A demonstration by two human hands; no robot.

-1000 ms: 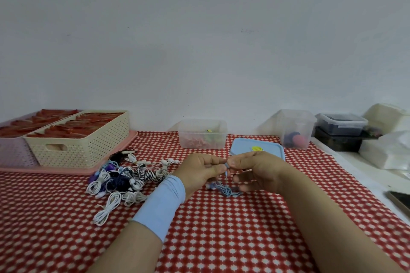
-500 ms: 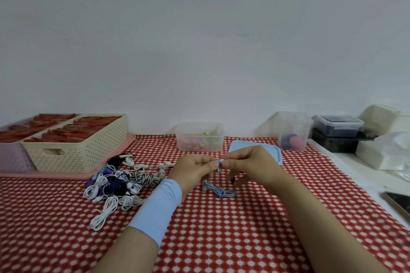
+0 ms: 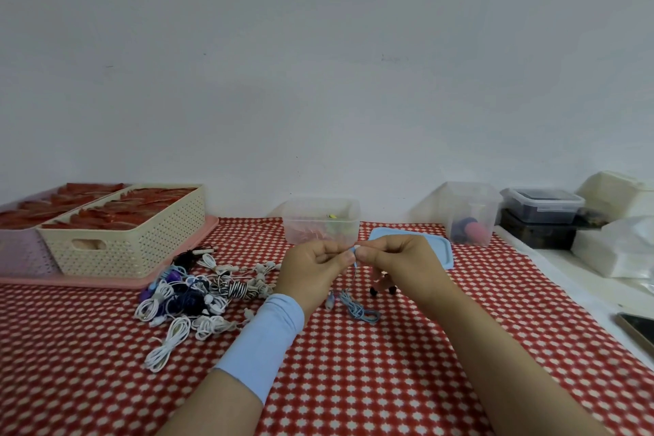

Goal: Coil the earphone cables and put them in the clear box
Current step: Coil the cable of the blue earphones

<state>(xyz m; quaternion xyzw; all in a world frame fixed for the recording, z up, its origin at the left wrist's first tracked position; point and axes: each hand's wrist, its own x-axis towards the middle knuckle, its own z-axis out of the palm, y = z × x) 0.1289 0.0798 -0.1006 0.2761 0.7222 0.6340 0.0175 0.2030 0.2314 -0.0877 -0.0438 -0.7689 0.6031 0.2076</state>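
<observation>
A: At the centre of the checked cloth [image 3: 354, 382], item one: the blue earphone cable [image 3: 358, 308]?

B: I log its upper end pinched between left hand [image 3: 315, 271] and right hand [image 3: 400, 262]. The rest trails onto the cloth, probably raised to start a coil.

A: Clear box [image 3: 320, 223]?

B: Just behind the hands, blue lid [image 3: 444, 251] off beside it, ready to take coils. A pile of other earphones [image 3: 198, 290] lies left.

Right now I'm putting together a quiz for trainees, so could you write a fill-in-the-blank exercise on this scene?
1. The left hand and right hand pinch a ___ cable.
2. The lid lies to the ___ of the clear box.
3. The basket stands on a ___ tray.
Missing words: blue; right; pink.
</observation>
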